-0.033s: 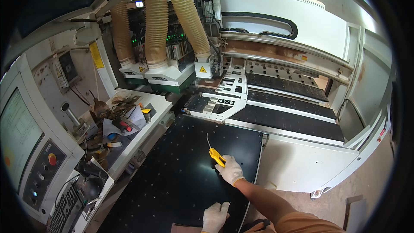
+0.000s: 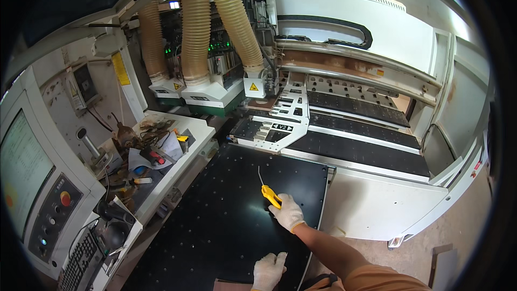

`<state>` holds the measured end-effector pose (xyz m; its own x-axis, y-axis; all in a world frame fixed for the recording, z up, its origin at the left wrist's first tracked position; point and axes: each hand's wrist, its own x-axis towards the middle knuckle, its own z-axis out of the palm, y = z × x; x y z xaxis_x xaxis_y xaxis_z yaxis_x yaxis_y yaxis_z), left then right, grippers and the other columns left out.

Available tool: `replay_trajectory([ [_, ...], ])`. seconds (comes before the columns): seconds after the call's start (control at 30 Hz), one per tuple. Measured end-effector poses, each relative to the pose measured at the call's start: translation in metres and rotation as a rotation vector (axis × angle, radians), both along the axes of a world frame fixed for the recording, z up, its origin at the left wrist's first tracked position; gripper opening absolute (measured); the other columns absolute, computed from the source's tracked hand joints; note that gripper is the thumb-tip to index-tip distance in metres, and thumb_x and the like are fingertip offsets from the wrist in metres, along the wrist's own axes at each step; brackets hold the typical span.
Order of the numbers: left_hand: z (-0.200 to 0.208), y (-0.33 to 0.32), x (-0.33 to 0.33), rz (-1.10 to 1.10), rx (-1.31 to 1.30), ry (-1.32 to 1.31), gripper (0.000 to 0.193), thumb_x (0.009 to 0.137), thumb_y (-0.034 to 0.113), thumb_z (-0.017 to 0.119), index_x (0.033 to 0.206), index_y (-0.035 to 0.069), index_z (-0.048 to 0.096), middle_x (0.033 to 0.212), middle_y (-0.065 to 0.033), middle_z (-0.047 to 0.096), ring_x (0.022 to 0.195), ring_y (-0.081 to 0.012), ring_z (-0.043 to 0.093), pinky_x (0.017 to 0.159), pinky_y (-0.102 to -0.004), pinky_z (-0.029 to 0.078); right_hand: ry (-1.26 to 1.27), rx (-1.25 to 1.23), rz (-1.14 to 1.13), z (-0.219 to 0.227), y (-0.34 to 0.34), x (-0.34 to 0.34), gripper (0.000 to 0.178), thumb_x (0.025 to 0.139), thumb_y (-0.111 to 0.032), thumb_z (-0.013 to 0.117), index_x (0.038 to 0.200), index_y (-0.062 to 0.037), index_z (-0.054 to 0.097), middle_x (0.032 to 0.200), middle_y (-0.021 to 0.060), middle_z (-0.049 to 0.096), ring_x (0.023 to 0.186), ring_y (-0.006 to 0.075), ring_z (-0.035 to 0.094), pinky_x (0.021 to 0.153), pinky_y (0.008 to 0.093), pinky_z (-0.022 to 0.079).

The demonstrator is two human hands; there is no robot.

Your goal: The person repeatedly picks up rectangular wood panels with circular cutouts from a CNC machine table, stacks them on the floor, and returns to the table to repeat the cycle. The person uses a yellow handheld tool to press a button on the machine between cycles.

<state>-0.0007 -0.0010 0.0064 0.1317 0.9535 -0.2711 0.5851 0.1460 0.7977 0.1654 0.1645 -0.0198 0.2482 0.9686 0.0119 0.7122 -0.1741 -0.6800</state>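
Air gun (image 2: 271, 196): nozzle (image 2: 259, 175) pointing away, long axis slanting left

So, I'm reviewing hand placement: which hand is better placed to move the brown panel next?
Likely the left hand: it is close by the brown panel, with no tool showing in it. The right hand is farther off over the black tabletop and grips the yellow tool.
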Motion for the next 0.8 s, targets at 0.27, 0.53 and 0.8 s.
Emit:
replay_trajectory([
  [0.27,-0.0011,-0.0002,-0.0019,-0.005,-0.005,-0.026,0.055,0.109,0.048,0.068,0.078,0.002,0.07,0.065,-0.0112,0.074,0.07,-0.0312,0.078,0.077,-0.0456,0.061,0.003,-0.002,-0.005,-0.0009,0.001,-0.0017,0.066,0.1,-0.042,0.082,0.15,-0.0053,0.062,0.148,0.0233,0.065,0.131,0.0461,0.068,0.112,0.0504,0.056],
  [0.53,-0.0102,0.0016,-0.0059,-0.077,0.071,0.013,0.055,0.11,0.048,0.065,0.081,0.002,0.07,0.069,-0.0116,0.075,0.073,-0.0322,0.078,0.079,-0.0465,0.061,0.005,0.004,-0.017,-0.0028,0.002,-0.0035,0.065,0.1,-0.042,0.082,0.15,-0.0064,0.062,0.148,0.0229,0.065,0.13,0.0461,0.069,0.111,0.051,0.056],
  [0.8,-0.0066,0.0035,-0.0057,-0.021,-0.064,-0.028,0.058,0.11,0.053,0.063,0.083,0.002,0.072,0.074,-0.0146,0.078,0.08,-0.0356,0.08,0.082,-0.0483,0.062,0.037,-0.01,-0.024,0.0002,0.0013,-0.0046,0.061,0.1,-0.04,0.082,0.147,-0.0067,0.063,0.145,0.0225,0.066,0.127,0.0462,0.07,0.109,0.0512,0.057],
])
